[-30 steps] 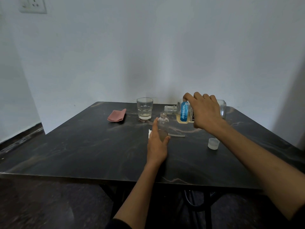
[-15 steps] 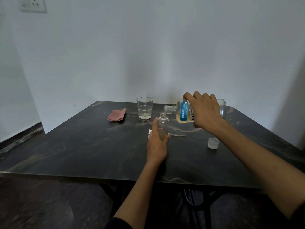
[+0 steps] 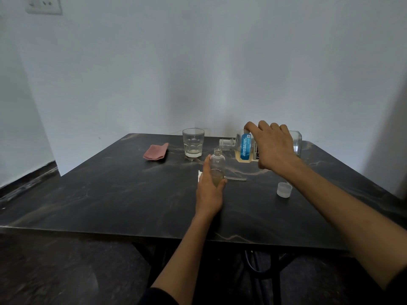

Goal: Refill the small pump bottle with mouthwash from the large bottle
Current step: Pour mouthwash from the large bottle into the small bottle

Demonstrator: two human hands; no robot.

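My left hand (image 3: 209, 190) grips the small clear bottle (image 3: 217, 160), which stands upright on the dark table (image 3: 110, 194) with its neck uncapped and yellowish liquid in its lower part. My right hand (image 3: 273, 146) holds the large mouthwash bottle (image 3: 244, 148) on its side in the air. Its open neck points left, just above and beside the small bottle's mouth. The big bottle has a blue label, and a little yellow liquid lies along its lower side. A thin clear pump tube (image 3: 235, 178) lies on the table behind the small bottle.
A glass tumbler (image 3: 193, 142) with a little liquid stands at the back. A folded pink cloth (image 3: 156, 151) lies to its left. A translucent cap (image 3: 284, 189) sits under my right forearm. Something white (image 3: 199, 175) peeks out behind my left hand.
Almost nothing has moved: both hands keep their grip and the large bottle stays tipped on its side over the small one.
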